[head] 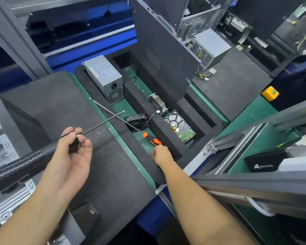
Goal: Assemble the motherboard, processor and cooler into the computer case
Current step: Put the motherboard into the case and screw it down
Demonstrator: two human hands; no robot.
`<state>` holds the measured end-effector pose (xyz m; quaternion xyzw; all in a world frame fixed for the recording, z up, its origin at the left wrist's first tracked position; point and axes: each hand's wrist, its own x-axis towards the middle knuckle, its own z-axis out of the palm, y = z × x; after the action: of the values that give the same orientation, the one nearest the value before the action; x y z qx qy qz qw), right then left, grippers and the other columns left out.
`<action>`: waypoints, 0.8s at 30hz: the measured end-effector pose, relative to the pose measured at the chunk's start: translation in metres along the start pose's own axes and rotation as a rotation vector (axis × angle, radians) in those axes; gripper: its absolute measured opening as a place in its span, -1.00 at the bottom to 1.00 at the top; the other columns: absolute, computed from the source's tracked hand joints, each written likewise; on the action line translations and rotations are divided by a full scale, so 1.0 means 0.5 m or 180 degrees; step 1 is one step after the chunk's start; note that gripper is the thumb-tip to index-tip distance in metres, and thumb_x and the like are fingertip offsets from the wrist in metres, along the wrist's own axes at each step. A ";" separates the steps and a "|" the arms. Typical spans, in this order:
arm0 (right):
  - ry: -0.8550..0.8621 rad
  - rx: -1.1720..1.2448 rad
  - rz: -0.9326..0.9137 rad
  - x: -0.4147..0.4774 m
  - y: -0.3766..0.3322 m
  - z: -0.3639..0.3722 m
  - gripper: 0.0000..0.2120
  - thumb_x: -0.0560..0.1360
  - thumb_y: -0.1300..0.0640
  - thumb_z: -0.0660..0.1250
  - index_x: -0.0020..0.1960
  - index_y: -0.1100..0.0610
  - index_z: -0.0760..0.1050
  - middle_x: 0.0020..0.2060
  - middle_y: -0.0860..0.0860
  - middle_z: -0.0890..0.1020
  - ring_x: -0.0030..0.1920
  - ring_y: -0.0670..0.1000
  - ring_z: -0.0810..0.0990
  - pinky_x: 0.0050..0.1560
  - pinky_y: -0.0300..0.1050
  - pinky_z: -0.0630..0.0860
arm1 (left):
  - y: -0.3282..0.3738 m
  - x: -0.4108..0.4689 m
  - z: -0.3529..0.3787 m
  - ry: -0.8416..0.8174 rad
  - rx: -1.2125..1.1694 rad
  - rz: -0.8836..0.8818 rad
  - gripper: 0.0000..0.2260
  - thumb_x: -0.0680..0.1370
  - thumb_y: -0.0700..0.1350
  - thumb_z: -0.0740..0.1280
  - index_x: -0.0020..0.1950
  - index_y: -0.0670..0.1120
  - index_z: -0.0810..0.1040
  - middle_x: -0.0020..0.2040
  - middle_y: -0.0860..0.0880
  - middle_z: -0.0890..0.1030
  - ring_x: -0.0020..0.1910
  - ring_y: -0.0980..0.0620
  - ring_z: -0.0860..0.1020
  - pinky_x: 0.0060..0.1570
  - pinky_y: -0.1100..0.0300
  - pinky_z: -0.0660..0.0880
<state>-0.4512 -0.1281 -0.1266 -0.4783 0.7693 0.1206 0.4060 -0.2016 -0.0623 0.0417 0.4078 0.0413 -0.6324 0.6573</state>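
1. Head view: the left hand (72,151) curled loosely round a black-handled screwdriver (99,124).
2. The right hand (160,154) gripped an orange-handled screwdriver (152,140); the two shafts crossed.
3. The cooler (159,102) lay in the foam tray (166,137), near the hard drive (181,128).

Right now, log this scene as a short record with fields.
left hand: grips black screwdriver, shaft pointing away and right
right hand: grips orange screwdriver, shaft pointing away and left
shafts: cross in this view, near the tray's left edge
tray: foam, holds power supply, fan, heatsink, hard drive
panel: dark, standing at the tray's far side
motherboard, processor: cannot pick out
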 end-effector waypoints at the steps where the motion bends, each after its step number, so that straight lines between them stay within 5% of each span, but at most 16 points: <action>1: -0.0043 0.0009 0.0071 0.000 -0.004 -0.003 -0.80 0.56 0.24 0.33 0.15 0.23 0.63 0.25 0.16 0.58 0.22 0.18 0.61 0.16 -0.06 0.53 | 0.000 0.000 0.000 0.0003 -0.0002 0.0007 -0.80 0.59 -0.21 0.29 -0.13 0.04 0.60 -0.09 0.09 0.63 -0.25 0.19 0.56 -0.09 0.34 0.55; 3: -0.0142 -0.0016 0.0169 0.000 -0.014 -0.010 -0.87 0.57 0.23 0.34 0.09 0.19 0.61 0.31 0.14 0.52 0.29 0.17 0.55 0.19 -0.05 0.47 | -0.001 -0.001 0.001 -0.0004 0.0001 0.0012 -0.82 0.59 -0.21 0.29 -0.12 0.04 0.59 -0.09 0.09 0.63 -0.26 0.19 0.56 -0.10 0.34 0.55; 7: -0.0129 -0.0161 -0.0065 -0.006 -0.011 -0.008 -0.70 0.60 0.27 0.27 0.30 0.21 0.58 0.33 0.17 0.48 0.27 0.21 0.55 0.25 -0.06 0.47 | -0.001 -0.002 0.001 -0.0005 -0.0011 -0.0001 -0.83 0.58 -0.21 0.30 -0.11 0.04 0.59 -0.09 0.09 0.64 -0.25 0.19 0.56 -0.09 0.33 0.56; 11: 0.0091 -0.0122 -0.0544 -0.015 0.011 -0.004 -0.87 0.59 0.23 0.29 0.08 0.18 0.60 0.14 0.15 0.55 0.11 0.21 0.58 0.06 -0.16 0.45 | 0.000 -0.004 0.000 -0.0012 -0.0008 -0.0026 -0.81 0.58 -0.21 0.30 -0.14 0.03 0.61 -0.09 0.08 0.64 -0.26 0.19 0.56 -0.10 0.33 0.56; 16: 0.0318 0.0412 -0.0652 -0.018 0.016 -0.010 -0.92 0.52 0.26 0.38 -0.11 0.13 0.51 0.16 0.07 0.59 -0.02 0.10 0.54 0.06 -0.17 0.49 | 0.001 -0.008 0.003 0.0016 -0.0056 -0.0046 -0.81 0.58 -0.22 0.30 -0.14 0.01 0.61 -0.11 0.06 0.64 -0.28 0.18 0.56 -0.12 0.32 0.57; 20: 0.0491 0.0829 -0.0721 -0.017 0.021 -0.008 -0.88 0.46 0.27 0.38 -0.21 0.11 0.52 -0.06 -0.01 0.57 0.01 0.11 0.62 0.06 -0.11 0.56 | 0.003 -0.015 0.004 0.0023 -0.0094 -0.0080 -0.87 0.58 -0.22 0.31 -0.08 -0.01 0.58 -0.12 0.05 0.64 -0.27 0.17 0.56 -0.11 0.32 0.57; 24: 0.0500 0.1790 -0.1033 -0.029 0.023 -0.002 -0.79 0.46 0.38 0.35 -0.16 0.08 0.49 -0.23 0.01 0.62 -0.18 0.03 0.58 -0.05 -0.17 0.53 | 0.005 -0.021 0.006 0.0101 -0.0143 -0.0086 -0.89 0.57 -0.23 0.31 -0.06 -0.04 0.58 -0.13 0.03 0.64 -0.29 0.17 0.56 -0.14 0.32 0.58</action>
<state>-0.4583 -0.1134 -0.1173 -0.4717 0.7152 -0.1999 0.4754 -0.2030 -0.0561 0.0509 0.4023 0.0714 -0.6336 0.6570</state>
